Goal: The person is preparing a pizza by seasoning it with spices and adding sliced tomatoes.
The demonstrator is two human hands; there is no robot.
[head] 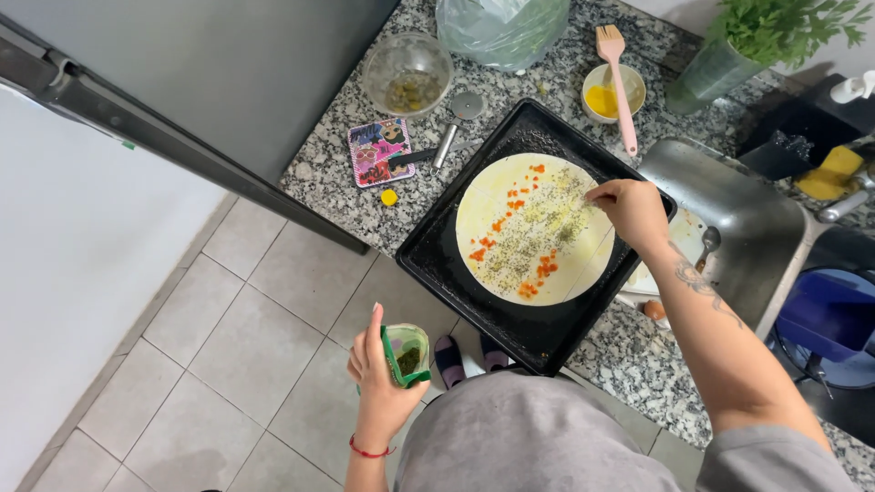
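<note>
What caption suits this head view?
Right hand sprinkles dried herbs over dough round on black tray; left hand holds herb packet.

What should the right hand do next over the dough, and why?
Probably shift the right hand toward the near edge of the dough and sprinkle there: the herbs lie mostly in a middle band, the rim looks bare, and the left hand holds the open herb packet ready.
</note>
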